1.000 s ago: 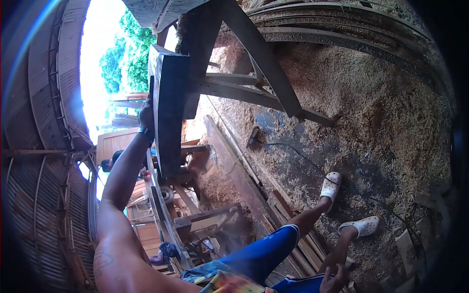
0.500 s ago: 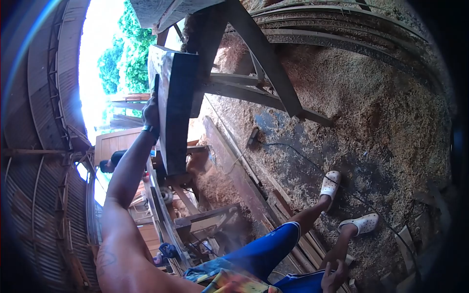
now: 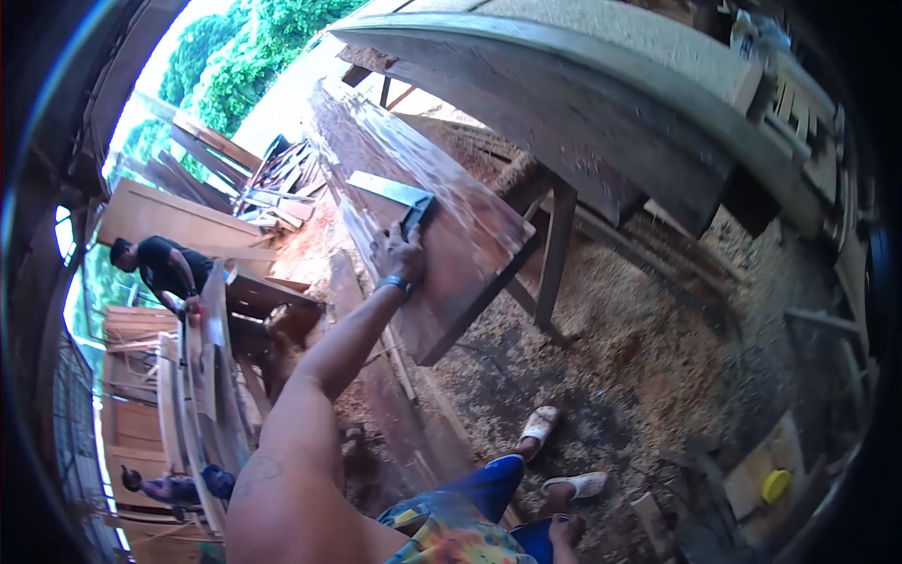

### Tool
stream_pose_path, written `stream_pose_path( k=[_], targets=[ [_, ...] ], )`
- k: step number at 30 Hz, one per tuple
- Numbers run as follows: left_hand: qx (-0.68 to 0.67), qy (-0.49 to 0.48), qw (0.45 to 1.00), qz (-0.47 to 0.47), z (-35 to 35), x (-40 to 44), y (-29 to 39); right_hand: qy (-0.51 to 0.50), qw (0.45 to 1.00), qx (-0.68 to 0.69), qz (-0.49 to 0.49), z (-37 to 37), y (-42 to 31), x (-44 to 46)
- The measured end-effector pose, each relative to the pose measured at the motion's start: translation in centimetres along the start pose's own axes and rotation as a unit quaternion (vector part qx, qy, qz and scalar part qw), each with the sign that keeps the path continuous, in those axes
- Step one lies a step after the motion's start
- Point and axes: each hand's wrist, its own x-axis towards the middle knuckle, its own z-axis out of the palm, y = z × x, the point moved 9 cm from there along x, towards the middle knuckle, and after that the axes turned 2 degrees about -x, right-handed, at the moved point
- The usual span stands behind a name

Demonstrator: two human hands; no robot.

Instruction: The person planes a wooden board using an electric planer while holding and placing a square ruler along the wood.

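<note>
My left hand, with a band on its wrist, closes around the dark handle of a try square. The square's pale metal blade lies over the face of a broad, thick wooden board, near its left edge. The board is reddish brown with pale, shiny streaks and appears slanted in the tilted view. At the bottom edge, my right hand hangs low beside my blue shorts, loosely open and partly cut off. Nothing shows in it.
A large curved timber piece spans the upper right. Under the board stand wooden trestle legs. Shavings cover the floor. At left, a person in a dark shirt works at a bench; another person is lower down. A yellow lid lies right.
My view has swung, so the board's broad face now shows instead of mainly its edge. The square, earlier seen edge-on, is plainly visible in my left hand. A co-worker appears more fully.
</note>
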Motion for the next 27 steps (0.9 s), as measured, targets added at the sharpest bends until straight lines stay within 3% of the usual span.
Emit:
stream_pose_path(
  k=[5,7,9,11,13,16,17,18,19,20,21,22,23,25,27],
  targets=[
    [-0.065,-0.039,0.997,-0.030,-0.3,-0.9,0.2,-0.013,0.983,0.161,-0.085,-15.2,-6.0,-6.6],
    [-0.079,-0.054,0.995,-0.027,-0.1,-0.9,-0.1,0.037,0.951,0.288,-0.104,-16.7,-1.1,-2.7],
    [-0.088,-0.074,0.993,-0.022,-0.8,-1.6,0.5,0.111,0.924,0.329,-0.160,-26.1,-0.9,-6.5],
    [-0.085,-0.068,0.994,-0.004,-1.3,-2.8,0.7,0.190,0.899,0.372,-0.131,-33.7,2.1,-9.1],
    [-0.074,-0.074,0.994,0.016,-1.9,-4.5,1.1,0.285,0.857,0.406,-0.140,-40.4,6.6,-11.4],
    [-0.013,-0.007,0.998,0.069,-1.6,-7.0,0.1,0.459,0.788,0.352,-0.208,-47.3,16.7,-12.9],
    [0.004,-0.010,0.994,0.107,-0.3,-8.3,0.2,0.521,0.761,0.334,-0.194,-50.0,16.4,-17.9],
    [-0.103,-0.110,0.979,0.136,3.1,-7.9,-0.8,0.546,0.738,0.373,-0.136,-51.4,17.9,-20.3],
    [-0.101,-0.131,0.968,0.188,5.3,-8.0,-0.8,0.630,0.746,0.193,-0.094,-53.2,18.5,-24.4],
    [-0.115,-0.133,0.957,0.229,4.5,-9.5,0.3,0.640,0.726,0.248,-0.036,-53.3,23.6,-23.8],
    [-0.138,-0.138,0.946,0.259,4.4,-11.0,1.7,0.649,0.699,0.299,-0.047,-55.0,23.1,-26.7],
    [-0.157,-0.137,0.938,0.277,3.8,-12.0,2.7,0.705,0.680,0.196,-0.055,-56.4,24.4,-28.1],
    [-0.169,-0.133,0.932,0.291,3.3,-12.9,3.6,0.687,0.657,0.310,-0.030,-57.7,25.9,-29.6],
    [-0.169,-0.133,0.936,0.280,2.0,-14.4,4.2,0.695,0.624,0.358,-0.002,-59.2,31.4,-29.4],
    [-0.155,-0.137,0.942,0.265,0.0,-15.4,4.0,0.664,0.671,0.303,0.131,-61.7,35.7,-26.7]
  ],
)
